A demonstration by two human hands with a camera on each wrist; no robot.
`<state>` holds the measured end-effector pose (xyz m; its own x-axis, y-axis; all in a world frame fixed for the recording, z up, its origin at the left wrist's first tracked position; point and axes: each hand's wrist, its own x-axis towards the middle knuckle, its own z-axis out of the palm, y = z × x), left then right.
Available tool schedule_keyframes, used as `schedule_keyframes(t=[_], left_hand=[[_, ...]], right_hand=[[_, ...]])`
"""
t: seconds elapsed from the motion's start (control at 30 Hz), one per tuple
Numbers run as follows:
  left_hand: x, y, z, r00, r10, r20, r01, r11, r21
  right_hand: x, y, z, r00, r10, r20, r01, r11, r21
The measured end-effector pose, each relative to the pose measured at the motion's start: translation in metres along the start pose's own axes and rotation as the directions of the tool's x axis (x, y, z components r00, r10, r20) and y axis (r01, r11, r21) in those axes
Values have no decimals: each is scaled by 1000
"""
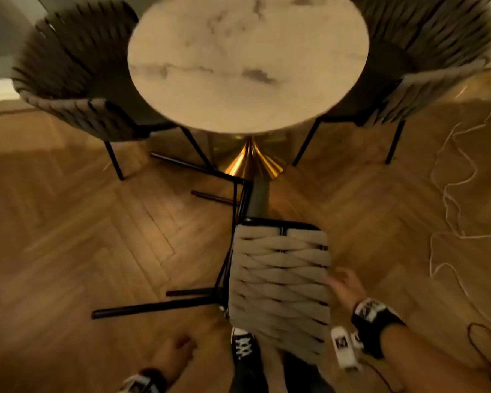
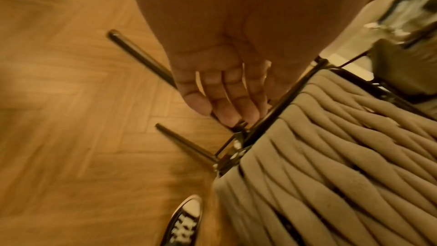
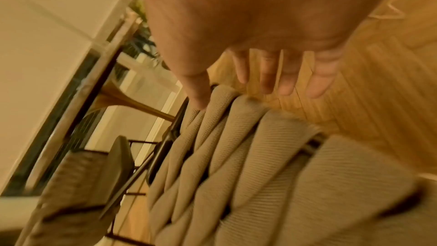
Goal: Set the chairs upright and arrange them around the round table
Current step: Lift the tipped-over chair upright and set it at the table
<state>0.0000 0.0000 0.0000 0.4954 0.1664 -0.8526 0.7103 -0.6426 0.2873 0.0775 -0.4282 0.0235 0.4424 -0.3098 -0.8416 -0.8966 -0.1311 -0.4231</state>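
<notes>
A chair with a beige woven back [image 1: 279,282] lies tipped on its side on the wood floor in front of me, its black legs [image 1: 153,306] pointing left. My right hand [image 1: 342,287] is at the woven back's right edge, fingers straight and spread; in the right wrist view the thumb [image 3: 198,93] touches the weave [image 3: 236,147]. My left hand [image 1: 172,355] hangs low at the left, fingers relaxed, above the chair's leg joint [image 2: 238,128] and holding nothing. The round marble table [image 1: 247,61] on a gold base [image 1: 251,163] stands beyond.
Two woven chairs stand upright at the table, one at the left [image 1: 77,72] and one at the right [image 1: 425,58]. Thin pale cords [image 1: 454,194] trail over the floor at the right, and a dark cable [image 1: 485,344] lies near my right arm. My shoe [image 1: 243,347] is beside the fallen chair.
</notes>
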Motion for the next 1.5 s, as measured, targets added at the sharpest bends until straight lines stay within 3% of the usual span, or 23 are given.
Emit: schedule_keyframes(t=[0.13,0.23,0.33,0.43,0.53,0.67,0.8,0.97,1.17,1.4,1.5], left_hand=[[15,77,22,990,141,-5,-141,990,-9],[22,131,32,966,254,-51,-256,966,-43],[46,177,48,975,146,-166,-169,976,-136],[61,204,76,993,36,-117,-54,985,-162],[62,210,92,988,32,-151,-46,995,-88],[53,213,65,976,20,-218,-50,990,-132],[30,216,23,970,83,-229,-142,958,-251],[13,224,-3,973,170,-156,-223,863,-454],[-9,234,4,973,224,-56,-221,839,-498],[-33,219,0,973,229,12,-193,849,-492],[-62,216,-12,940,339,38,-237,730,-641]], right_hand=[[58,-11,15,996,74,58,-82,986,148],[63,-14,26,991,126,45,-133,972,195],[83,2,31,978,194,79,-207,955,214],[92,12,38,975,199,98,-219,937,273],[78,5,38,982,174,69,-188,914,359],[32,-12,47,995,88,49,-101,893,440],[-27,-52,47,992,-127,-12,120,906,407],[-88,-109,33,921,-385,-57,387,888,251],[-125,-134,19,901,-426,-85,432,899,76],[-138,-144,45,907,-417,-54,407,904,-131],[-145,-157,65,903,-429,-21,415,884,-216]])
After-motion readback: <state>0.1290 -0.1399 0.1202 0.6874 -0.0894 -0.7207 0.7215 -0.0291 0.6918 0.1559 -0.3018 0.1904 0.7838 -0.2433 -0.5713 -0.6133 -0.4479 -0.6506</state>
